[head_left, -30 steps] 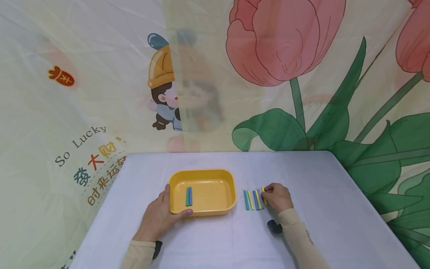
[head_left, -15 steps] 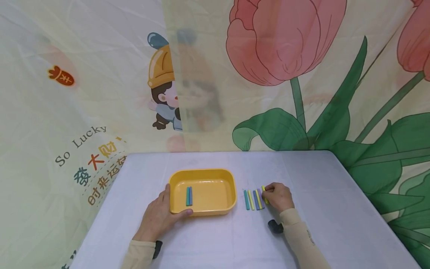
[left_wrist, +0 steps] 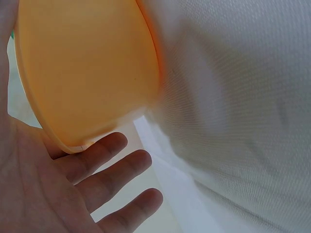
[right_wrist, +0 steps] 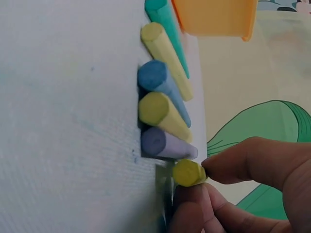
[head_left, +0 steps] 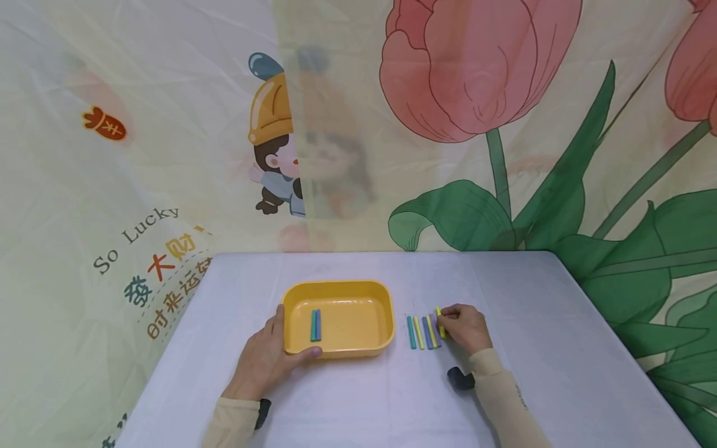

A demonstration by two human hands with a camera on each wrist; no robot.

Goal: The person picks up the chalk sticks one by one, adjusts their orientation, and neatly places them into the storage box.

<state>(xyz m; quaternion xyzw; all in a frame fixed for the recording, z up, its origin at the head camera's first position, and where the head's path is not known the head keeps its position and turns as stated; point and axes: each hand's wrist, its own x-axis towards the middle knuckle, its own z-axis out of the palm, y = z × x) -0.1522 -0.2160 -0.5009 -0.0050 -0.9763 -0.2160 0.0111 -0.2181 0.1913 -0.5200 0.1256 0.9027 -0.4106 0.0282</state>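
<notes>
A yellow plastic tray (head_left: 358,348) sits on the table, with a green and a blue chalk stick (head_left: 318,325) side by side in it. My left hand (head_left: 263,361) holds the tray's left end, thumb along the near rim. In the left wrist view the other fingers (left_wrist: 114,177) spread beside the tray's outer wall. To the right of the tray, my right hand (head_left: 463,326) pinches a yellow chalk stick (right_wrist: 188,173) between thumb and fingers, at the row's right end. Beside it lie a purple chalk (right_wrist: 167,144), yellow chalks (right_wrist: 158,109), a blue chalk (right_wrist: 156,76) and a green chalk (right_wrist: 163,12).
A white cloth covers the table (head_left: 358,404). Behind it hangs a printed curtain (head_left: 347,155) with tulips and a cartoon figure. A black wrist device (head_left: 460,378) shows beneath the right sleeve, close over the cloth.
The yellow chalk in my right hand has shifted slightly away from me, up in the head view. My left hand and the tray keep their places.
</notes>
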